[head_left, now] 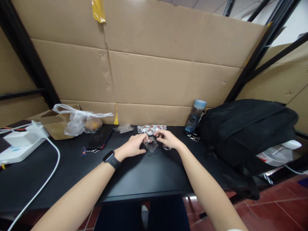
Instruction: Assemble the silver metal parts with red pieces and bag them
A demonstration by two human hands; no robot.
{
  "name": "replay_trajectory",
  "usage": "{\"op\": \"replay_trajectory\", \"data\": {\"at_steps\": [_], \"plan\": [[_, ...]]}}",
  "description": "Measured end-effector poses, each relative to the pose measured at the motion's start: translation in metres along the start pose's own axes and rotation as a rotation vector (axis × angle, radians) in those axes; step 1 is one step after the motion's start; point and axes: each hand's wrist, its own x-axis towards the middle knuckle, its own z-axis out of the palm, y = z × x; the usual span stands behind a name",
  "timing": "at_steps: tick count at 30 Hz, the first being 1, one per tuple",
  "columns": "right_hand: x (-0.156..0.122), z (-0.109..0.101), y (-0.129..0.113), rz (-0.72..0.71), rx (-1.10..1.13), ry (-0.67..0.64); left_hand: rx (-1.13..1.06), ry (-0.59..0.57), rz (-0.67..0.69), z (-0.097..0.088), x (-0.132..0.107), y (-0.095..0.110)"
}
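My left hand [133, 146] and my right hand [168, 139] meet at the far middle of the black table [149, 173]. Both pinch a small clear plastic sleeve [151, 145] with a little red and silver round piece at its top. A black watch [111, 159] is on my left wrist. Just behind the hands lies a pile of several similar red and silver pieces in clear wrapping [151, 129]. A clear round piece [166, 147] rests on the table under my right hand.
A black backpack [245, 134] fills the table's right side, with a blue-capped bottle [195, 116] and keys [193, 138] beside it. A phone [98, 139], a plastic bag on a brown paper bag [78, 121], a white power strip [19, 144] and cable [45, 179] lie left. Cardboard walls [154, 73] stand behind.
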Motion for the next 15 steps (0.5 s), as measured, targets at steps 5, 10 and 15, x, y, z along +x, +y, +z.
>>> {"op": "replay_trajectory", "data": {"at_steps": [5,10,15], "plan": [[0.001,0.006,0.003,-0.021,-0.062,-0.035,0.058,0.11,-0.024,0.012,0.007,-0.005],[0.002,0.01,0.0,0.014,0.01,-0.036,-0.157,0.113,-0.103,0.006,0.008,-0.02],[0.003,0.011,0.005,0.162,0.236,-0.009,-0.371,0.145,-0.178,0.007,0.009,-0.031]]}}
